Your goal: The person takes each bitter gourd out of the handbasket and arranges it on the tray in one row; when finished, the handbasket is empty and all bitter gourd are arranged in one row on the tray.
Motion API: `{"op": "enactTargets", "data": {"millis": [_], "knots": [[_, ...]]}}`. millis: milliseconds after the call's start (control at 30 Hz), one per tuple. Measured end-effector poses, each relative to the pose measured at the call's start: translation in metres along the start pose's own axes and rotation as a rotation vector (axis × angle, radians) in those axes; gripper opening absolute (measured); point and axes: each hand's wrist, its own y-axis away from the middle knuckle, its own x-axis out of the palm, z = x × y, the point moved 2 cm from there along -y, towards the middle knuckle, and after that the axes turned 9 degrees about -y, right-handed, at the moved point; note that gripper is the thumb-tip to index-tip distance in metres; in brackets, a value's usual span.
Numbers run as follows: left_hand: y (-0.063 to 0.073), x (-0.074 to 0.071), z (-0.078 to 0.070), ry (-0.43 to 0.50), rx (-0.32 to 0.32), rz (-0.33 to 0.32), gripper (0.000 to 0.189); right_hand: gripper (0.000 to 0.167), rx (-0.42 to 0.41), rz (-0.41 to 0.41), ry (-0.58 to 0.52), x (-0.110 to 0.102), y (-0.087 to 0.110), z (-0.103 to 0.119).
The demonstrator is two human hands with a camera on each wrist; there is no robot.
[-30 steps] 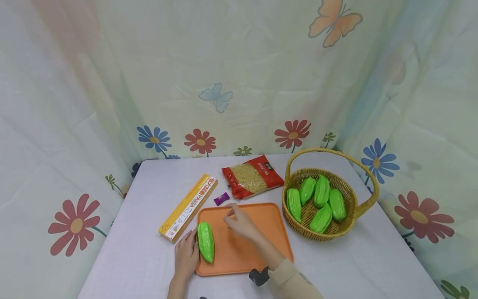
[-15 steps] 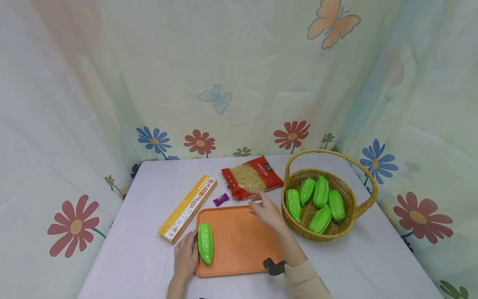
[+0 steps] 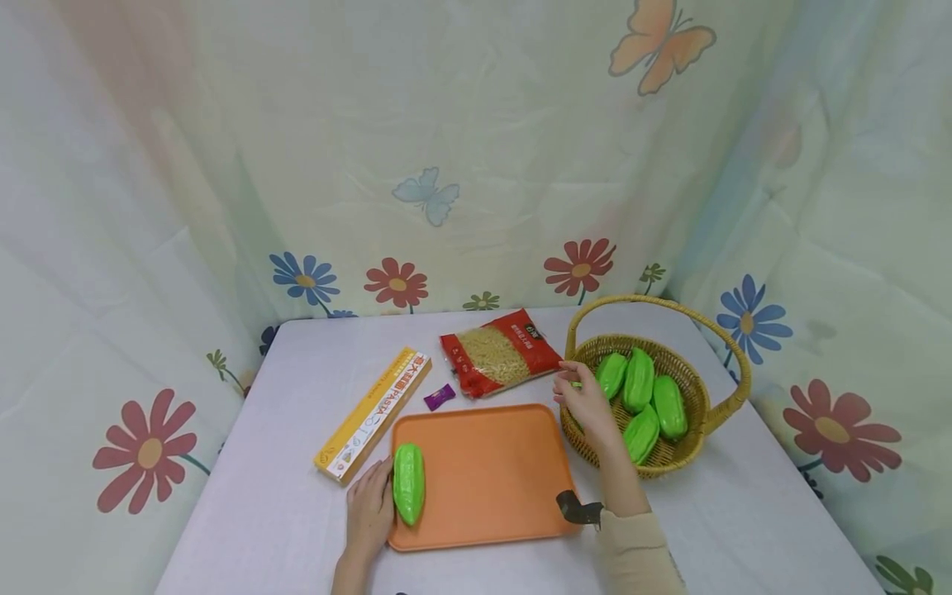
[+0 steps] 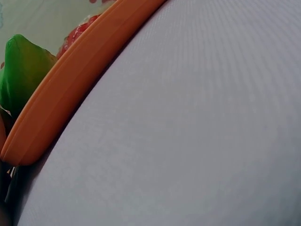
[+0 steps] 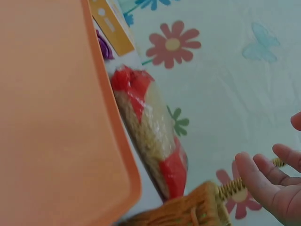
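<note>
One green, ridged bitter melon (image 3: 408, 484) lies lengthwise along the left side of the orange tray (image 3: 491, 471). My left hand (image 3: 369, 508) rests at the tray's left rim, close beside that melon. Its fingers are mostly outside the left wrist view, where the tray wall and melon tip show. Over the left rim of the wicker basket (image 3: 695, 442) is my right hand (image 3: 587, 405), holding nothing. The right wrist view shows its fingers (image 5: 256, 179) spread. Several more bitter melons (image 3: 640, 380) lie in the basket; the hand partly covers the leftmost.
A yellow and white pasta box (image 3: 374, 413) lies slanted left of the tray. Behind the tray are a small purple packet (image 3: 440, 397) and a red bag of pasta (image 3: 500, 354). The basket's tall handle (image 3: 732, 397) arches above it. Patterned curtains surround the table.
My right hand has moved right, from above the tray to the basket's left rim. The left hand and the bitter melon on the tray have stayed in place.
</note>
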Motion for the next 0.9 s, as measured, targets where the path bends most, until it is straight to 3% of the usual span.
{"op": "enactTargets", "data": {"millis": [433, 633, 900], "knots": [[0.000, -0.001, 0.000, 0.002, -0.008, 0.002, 0.037, 0.051, 0.063, -0.078, 0.143, -0.041, -0.011, -0.016], [-0.001, 0.001, 0.001, 0.006, -0.009, 0.005, 0.038, 0.055, 0.091, -0.077, 0.254, -0.051, -0.015, -0.026], [-0.001, 0.002, 0.001, -0.002, -0.007, -0.016, 0.038, 0.053, 0.120, -0.079, 0.276, -0.055, -0.019, -0.036]]}}
